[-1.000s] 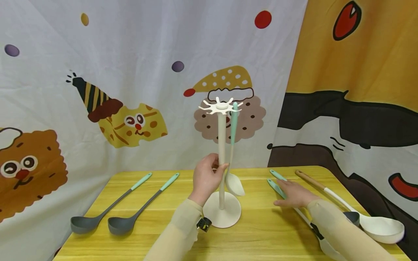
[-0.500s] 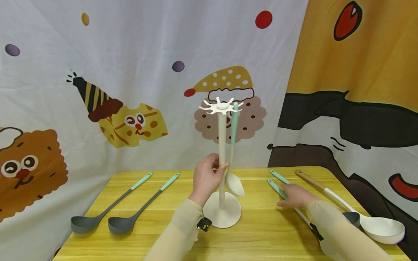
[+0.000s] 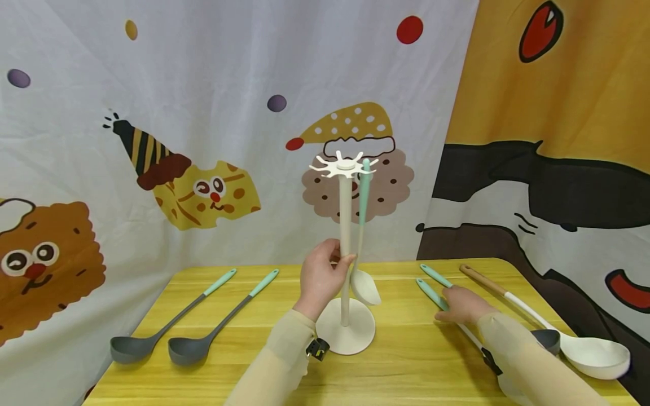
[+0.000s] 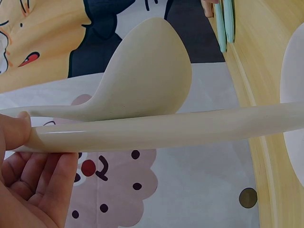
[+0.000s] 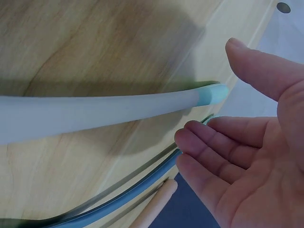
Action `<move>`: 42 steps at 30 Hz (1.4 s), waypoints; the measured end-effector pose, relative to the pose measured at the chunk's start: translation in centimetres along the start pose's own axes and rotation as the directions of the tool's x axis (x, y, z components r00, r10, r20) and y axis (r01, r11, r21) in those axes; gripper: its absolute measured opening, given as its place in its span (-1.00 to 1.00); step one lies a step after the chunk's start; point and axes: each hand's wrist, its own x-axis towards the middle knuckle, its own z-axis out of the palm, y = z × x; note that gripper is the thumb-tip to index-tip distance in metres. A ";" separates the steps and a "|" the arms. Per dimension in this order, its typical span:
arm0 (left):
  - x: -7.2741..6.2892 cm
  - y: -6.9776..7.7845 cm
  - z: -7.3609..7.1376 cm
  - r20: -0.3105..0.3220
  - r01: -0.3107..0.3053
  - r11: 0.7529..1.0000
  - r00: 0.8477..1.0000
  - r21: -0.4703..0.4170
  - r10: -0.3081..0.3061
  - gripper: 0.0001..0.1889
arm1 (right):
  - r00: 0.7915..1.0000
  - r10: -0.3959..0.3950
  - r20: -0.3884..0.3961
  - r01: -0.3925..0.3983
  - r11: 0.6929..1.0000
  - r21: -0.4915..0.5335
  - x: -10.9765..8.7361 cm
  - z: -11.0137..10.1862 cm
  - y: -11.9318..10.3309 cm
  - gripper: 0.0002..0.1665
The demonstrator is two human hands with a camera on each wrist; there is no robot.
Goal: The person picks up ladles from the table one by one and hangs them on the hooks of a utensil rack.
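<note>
My left hand (image 3: 322, 276) grips the pole of a cream utensil stand (image 3: 345, 214), thumb on one side and fingers behind. From the stand's hook ring hangs a white spoon (image 3: 364, 287) with a mint handle; its broad bowl fills the upper middle of the left wrist view. My right hand (image 3: 464, 304) hovers around a mint-handled utensil with a pale shaft (image 5: 142, 104), thumb spread from the fingers and nothing gripped. The sleeve covers part of that utensil. Beside it lies another mint-handled ladle (image 3: 435, 274) with a dark bowl, partly hidden by the arm.
Two grey ladles (image 3: 190, 349) with mint handles lie on the left of the wooden table (image 3: 401, 361). A white ladle (image 3: 596, 355) with a wooden handle lies at the far right. A patterned curtain (image 3: 223, 67) hangs behind the table.
My right hand has drifted slightly right and back along the mint handles, showing more of them. My left hand, the stand and the hanging spoon have stayed in place.
</note>
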 end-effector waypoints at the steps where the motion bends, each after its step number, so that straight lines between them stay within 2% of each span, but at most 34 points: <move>1: 0.0 0.0 0.0 0.000 -0.001 1.000 1.000 -0.001 0.001 -0.84 | 1.000 0.007 0.000 -0.007 1.000 0.005 0.0 0.0 0.0 -0.56; 19: 0.0 -0.1 0.0 -0.002 -0.004 1.000 1.000 -0.003 0.004 -0.84 | 0.998 0.058 0.010 -0.058 0.998 0.013 0.2 0.8 0.6 -0.58; 30: 0.0 0.0 0.0 0.004 0.001 1.000 1.000 -0.009 -0.001 -0.85 | 0.996 0.090 0.023 -0.092 0.993 0.068 0.1 0.6 0.2 -0.64; 42: 0.1 0.0 0.0 0.008 -0.001 1.000 1.000 -0.004 0.001 -0.85 | 0.995 0.099 0.027 -0.100 0.993 0.065 0.5 0.8 0.4 -0.70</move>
